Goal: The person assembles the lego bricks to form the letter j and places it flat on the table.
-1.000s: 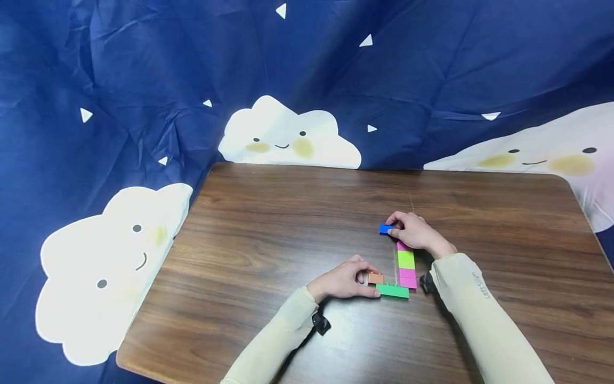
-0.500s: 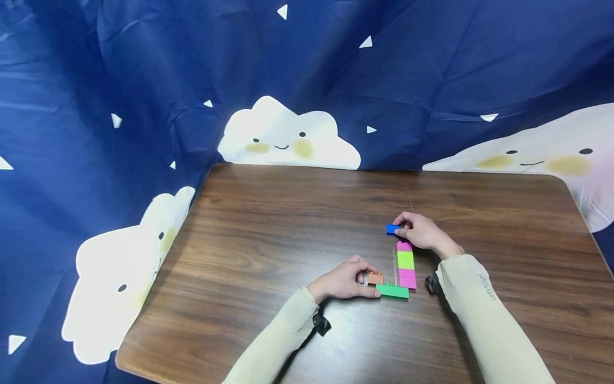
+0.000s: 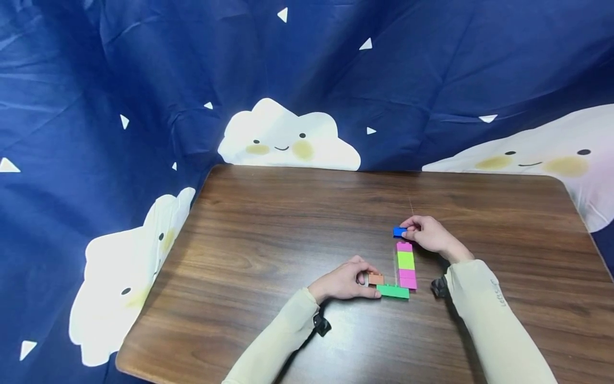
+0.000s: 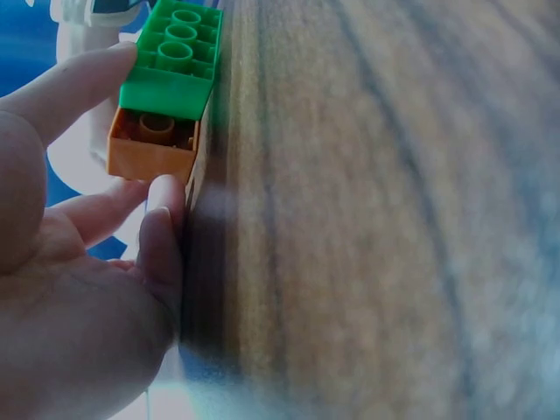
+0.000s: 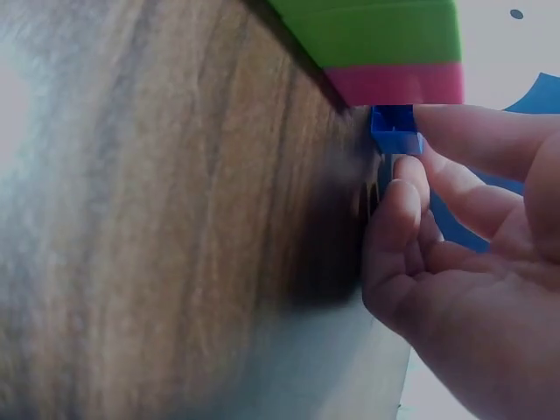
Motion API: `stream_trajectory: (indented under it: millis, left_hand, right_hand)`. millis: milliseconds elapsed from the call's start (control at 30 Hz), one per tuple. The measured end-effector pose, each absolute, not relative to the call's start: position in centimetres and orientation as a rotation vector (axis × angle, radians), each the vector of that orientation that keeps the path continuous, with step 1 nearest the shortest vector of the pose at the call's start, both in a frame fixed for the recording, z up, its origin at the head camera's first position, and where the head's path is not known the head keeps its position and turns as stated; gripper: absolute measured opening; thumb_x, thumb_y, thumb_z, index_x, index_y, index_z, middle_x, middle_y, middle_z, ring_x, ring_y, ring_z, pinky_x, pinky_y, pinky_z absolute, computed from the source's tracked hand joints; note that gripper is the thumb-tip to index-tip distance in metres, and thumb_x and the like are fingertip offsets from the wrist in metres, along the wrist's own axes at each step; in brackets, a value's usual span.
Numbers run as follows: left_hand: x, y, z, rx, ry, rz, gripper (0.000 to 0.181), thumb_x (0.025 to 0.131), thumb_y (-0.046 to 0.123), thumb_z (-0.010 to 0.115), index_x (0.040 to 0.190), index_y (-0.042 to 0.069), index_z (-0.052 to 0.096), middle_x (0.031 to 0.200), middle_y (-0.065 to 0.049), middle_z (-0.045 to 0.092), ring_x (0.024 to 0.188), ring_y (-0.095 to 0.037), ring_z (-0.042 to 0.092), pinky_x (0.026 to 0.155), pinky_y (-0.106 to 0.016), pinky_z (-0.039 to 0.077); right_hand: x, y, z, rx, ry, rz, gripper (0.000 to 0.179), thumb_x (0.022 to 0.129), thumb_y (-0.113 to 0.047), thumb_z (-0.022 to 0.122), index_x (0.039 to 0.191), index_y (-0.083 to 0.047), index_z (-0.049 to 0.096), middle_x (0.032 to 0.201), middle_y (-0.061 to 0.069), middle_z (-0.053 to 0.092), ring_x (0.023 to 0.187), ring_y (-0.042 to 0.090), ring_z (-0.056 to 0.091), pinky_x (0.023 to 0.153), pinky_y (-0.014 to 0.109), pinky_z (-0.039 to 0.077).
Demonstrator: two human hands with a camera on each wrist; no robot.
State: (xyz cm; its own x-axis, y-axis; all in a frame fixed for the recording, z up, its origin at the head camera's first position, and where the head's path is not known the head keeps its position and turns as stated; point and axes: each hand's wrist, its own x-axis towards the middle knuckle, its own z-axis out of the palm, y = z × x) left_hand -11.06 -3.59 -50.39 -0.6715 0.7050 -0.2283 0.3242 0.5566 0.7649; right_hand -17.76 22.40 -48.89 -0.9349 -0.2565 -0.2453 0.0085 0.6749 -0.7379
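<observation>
My left hand [image 3: 346, 278] grips joined toy bricks: the thumb presses the green brick [image 3: 393, 291] while the fingers touch the orange brick [image 3: 376, 279]. In the left wrist view the hollow undersides of the green brick [image 4: 182, 39] and the orange brick [image 4: 156, 162] show. Beyond the green one, a column of pink bricks [image 3: 407, 278] with a lime brick [image 3: 405, 260] between them runs away from me. Just past its far end, my right hand [image 3: 431, 234] pinches a small blue brick [image 3: 399, 232] between thumb and fingers. The blue brick [image 5: 398, 140] shows its hollow side in the right wrist view.
A brown wooden table [image 3: 268, 229] lies under everything. Behind it and to the left hangs a dark blue cloth [image 3: 307, 53] printed with white clouds. Each wrist wears a small black device, such as the left wrist camera [image 3: 321, 324].
My right hand has moved right with the blue brick, bringing it level with the column's far end. The left hand and its bricks have stayed in place.
</observation>
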Motion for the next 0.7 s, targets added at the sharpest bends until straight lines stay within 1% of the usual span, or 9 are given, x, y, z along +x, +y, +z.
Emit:
stream_trajectory:
  millis: [233,467,700]
  left_hand:
    - [-11.04,-3.64,-50.37,0.812,2.254,0.974,0.047,0.082,0.034,0.076,0.123,0.014,0.063,0.094,0.004,0.046,0.079,-0.001,0.043,0.070,-0.012,0.037]
    - [-11.12,-3.79,-50.24,0.802,2.256,0.975,0.048,0.081,0.033,0.077,0.123,0.014,0.063,0.095,0.004,0.046,0.080,-0.002,0.042,0.070,-0.013,0.037]
    - [-11.14,-3.59,-50.21,0.817,2.265,0.974,0.047,0.081,0.032,0.077,0.122,0.014,0.064,0.096,0.002,0.048,0.081,-0.003,0.043,0.070,-0.013,0.038]
  right_hand:
    - [-17.51,22.64,-49.09,-0.175,2.518,-1.170,0.027,0.089,-0.010,0.061,0.109,0.008,0.062,0.090,0.011,0.064,0.081,0.014,0.055,0.072,0.025,0.044]
    - [-17.25,22.52,-48.85,-0.183,2.494,-1.178,0.027,0.090,-0.010,0.060,0.111,0.007,0.062,0.092,0.011,0.063,0.083,0.015,0.053,0.072,0.023,0.044]
    - [-17.18,23.01,-48.88,-0.147,2.470,-1.213,0.031,0.092,-0.012,0.059,0.118,0.007,0.060,0.099,0.014,0.065,0.086,0.014,0.054,0.073,0.021,0.045]
